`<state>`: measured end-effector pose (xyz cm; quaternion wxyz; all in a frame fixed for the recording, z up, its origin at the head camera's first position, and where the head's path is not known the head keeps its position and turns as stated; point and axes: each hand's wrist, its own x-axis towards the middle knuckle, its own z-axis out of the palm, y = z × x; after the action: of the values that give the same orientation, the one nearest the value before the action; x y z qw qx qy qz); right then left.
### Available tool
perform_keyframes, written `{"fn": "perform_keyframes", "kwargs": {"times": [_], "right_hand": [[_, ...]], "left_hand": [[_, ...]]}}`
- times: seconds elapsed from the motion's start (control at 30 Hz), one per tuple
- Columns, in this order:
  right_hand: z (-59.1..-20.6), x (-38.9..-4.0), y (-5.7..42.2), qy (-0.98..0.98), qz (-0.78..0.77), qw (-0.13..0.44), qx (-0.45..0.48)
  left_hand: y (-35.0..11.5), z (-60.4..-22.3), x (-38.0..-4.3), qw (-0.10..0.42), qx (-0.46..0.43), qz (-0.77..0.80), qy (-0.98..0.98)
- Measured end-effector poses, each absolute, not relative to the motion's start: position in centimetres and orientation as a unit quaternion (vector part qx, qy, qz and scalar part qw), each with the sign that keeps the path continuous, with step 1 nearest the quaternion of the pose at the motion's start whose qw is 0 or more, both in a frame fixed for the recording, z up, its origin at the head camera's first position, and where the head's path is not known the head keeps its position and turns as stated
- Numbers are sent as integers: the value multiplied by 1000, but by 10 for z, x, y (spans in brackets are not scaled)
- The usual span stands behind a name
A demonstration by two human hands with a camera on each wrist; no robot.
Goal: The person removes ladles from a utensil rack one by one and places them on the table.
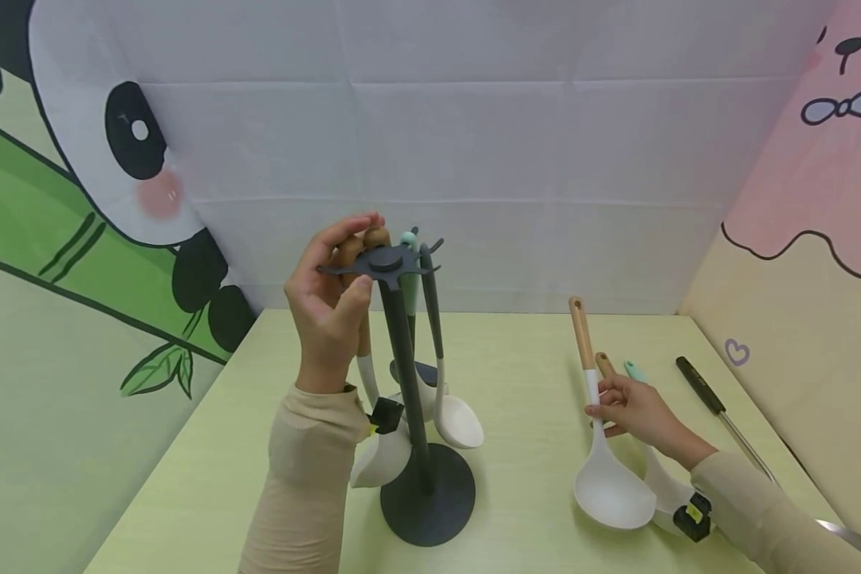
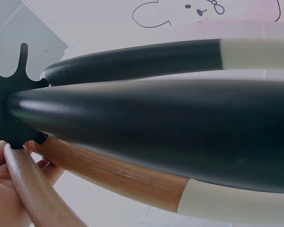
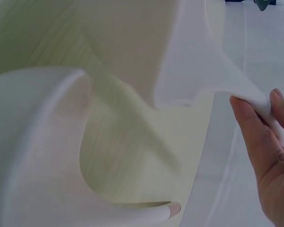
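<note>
My left hand (image 1: 328, 307) is at the top of a black utensil rack (image 1: 430, 506), its fingers curled behind the wooden handle (image 2: 42, 194) of a hanging white-headed utensil (image 1: 382, 464), thumb close to the rack's hook. A second wooden handle (image 2: 118, 172) hangs beside it. With thumb and fingers, my right hand (image 1: 638, 410) pinches the white neck of a spatula (image 1: 612, 486), whose wooden handle points up and away. The spatula's broad white head is tilted above the table, overlapping another white utensil (image 3: 42, 156) in the head view.
A white ladle (image 1: 459, 422) with a dark handle and a mint-handled utensil (image 1: 410, 291) hang on the rack. At the right of the table (image 1: 524, 367) lie another wooden handle (image 1: 604, 364), a mint handle (image 1: 634, 371) and a black-handled metal utensil (image 1: 703, 387). Walls border the back and right.
</note>
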<state>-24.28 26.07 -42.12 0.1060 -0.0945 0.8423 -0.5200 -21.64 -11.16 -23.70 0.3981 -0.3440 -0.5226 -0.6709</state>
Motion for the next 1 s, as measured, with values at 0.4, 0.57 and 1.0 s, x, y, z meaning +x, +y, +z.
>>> {"fn": "perform_keyframes", "kwargs": {"times": [0.4,0.57,1.0], "right_hand": [[-434,-255,267,839,-517,139,-100],[-436,-261,268,840,-512,146,-99],[-438,-276,272,831,-515,184,-102]], "left_hand": [[-107,-241,-223,405,-335,-665,-531],[-104,-241,-225,407,-334,-661,-534],[-98,-240,-230,412,-327,-654,-543]]}}
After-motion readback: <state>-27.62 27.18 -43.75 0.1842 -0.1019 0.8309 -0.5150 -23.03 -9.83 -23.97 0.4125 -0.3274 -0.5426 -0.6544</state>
